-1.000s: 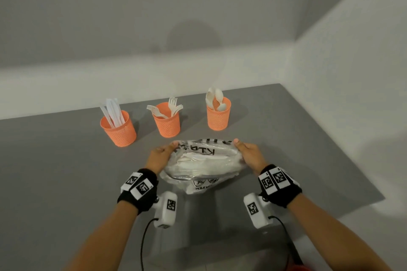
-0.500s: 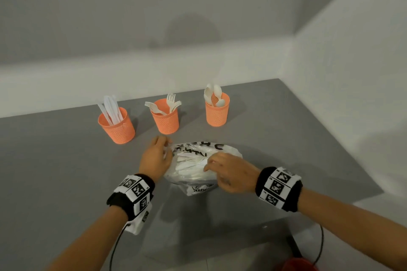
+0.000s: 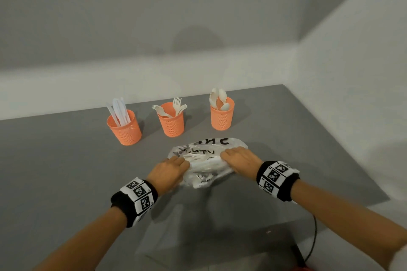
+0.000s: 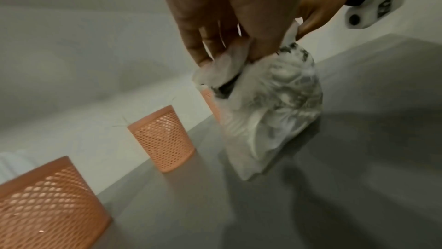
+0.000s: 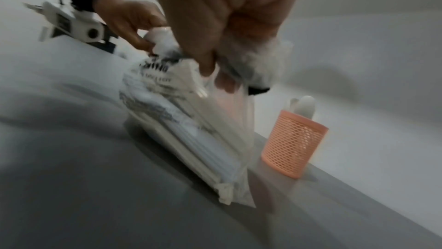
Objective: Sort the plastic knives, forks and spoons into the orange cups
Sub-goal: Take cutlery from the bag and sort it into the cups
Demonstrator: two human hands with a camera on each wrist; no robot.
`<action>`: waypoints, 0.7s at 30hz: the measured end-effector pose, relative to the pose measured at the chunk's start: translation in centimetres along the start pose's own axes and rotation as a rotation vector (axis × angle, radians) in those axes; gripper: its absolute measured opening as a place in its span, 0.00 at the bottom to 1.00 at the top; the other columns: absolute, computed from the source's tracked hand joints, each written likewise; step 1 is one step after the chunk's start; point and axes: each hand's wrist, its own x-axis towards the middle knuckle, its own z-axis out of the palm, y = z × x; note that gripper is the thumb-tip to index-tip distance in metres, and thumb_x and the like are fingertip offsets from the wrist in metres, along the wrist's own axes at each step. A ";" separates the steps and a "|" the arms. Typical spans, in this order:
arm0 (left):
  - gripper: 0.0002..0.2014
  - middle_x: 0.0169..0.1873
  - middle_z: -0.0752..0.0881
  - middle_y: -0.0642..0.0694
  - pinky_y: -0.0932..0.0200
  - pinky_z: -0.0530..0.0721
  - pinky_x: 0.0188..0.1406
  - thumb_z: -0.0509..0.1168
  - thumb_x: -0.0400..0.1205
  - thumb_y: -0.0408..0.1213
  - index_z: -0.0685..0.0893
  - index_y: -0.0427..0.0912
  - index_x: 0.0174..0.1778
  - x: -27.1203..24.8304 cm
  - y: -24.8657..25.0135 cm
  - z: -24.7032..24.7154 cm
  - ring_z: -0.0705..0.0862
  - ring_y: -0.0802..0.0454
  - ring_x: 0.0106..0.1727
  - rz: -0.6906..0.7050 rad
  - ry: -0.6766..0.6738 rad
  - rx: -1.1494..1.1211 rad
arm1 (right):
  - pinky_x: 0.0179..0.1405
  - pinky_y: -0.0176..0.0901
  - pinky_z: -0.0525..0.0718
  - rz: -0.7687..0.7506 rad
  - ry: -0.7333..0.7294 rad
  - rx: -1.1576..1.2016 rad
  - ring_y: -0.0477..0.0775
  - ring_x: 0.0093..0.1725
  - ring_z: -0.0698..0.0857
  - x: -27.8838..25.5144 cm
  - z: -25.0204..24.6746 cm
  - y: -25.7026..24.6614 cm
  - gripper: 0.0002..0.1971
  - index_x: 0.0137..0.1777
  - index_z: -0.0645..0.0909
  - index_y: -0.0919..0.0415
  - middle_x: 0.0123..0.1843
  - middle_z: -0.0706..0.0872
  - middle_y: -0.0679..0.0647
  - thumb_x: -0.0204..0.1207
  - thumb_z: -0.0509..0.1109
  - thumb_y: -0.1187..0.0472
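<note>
Three orange mesh cups stand in a row at the back of the grey table (image 3: pixel 66 160): the left cup (image 3: pixel 125 128) holds knives, the middle cup (image 3: pixel 171 120) forks, the right cup (image 3: pixel 222 114) spoons. In front of them sits a clear printed plastic bag (image 3: pixel 206 156) full of white cutlery. My left hand (image 3: pixel 168 171) pinches the bag's left top edge (image 4: pixel 229 64). My right hand (image 3: pixel 239 159) grips the right top edge (image 5: pixel 253 60). The bag's bottom rests on the table (image 5: pixel 71 196).
The table's right edge runs diagonally near a white wall (image 3: pixel 352 94). A black cable (image 3: pixel 313 237) and a red object (image 3: pixel 301 268) sit off the front right corner. Bare grey surface lies left of the bag.
Both hands have shifted onto the top of the bag and gathered its opening. The right hand moved from the bag's middle back to its right side. The bag stands more upright.
</note>
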 end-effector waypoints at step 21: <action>0.09 0.62 0.76 0.37 0.55 0.75 0.60 0.64 0.78 0.31 0.81 0.45 0.52 -0.1 0.7 1.6 0.79 0.40 0.60 -0.777 0.019 -0.767 | 0.65 0.46 0.75 0.337 0.052 0.370 0.58 0.68 0.77 1.4 1.6 -3.5 0.19 0.70 0.73 0.64 0.69 0.79 0.60 0.79 0.60 0.67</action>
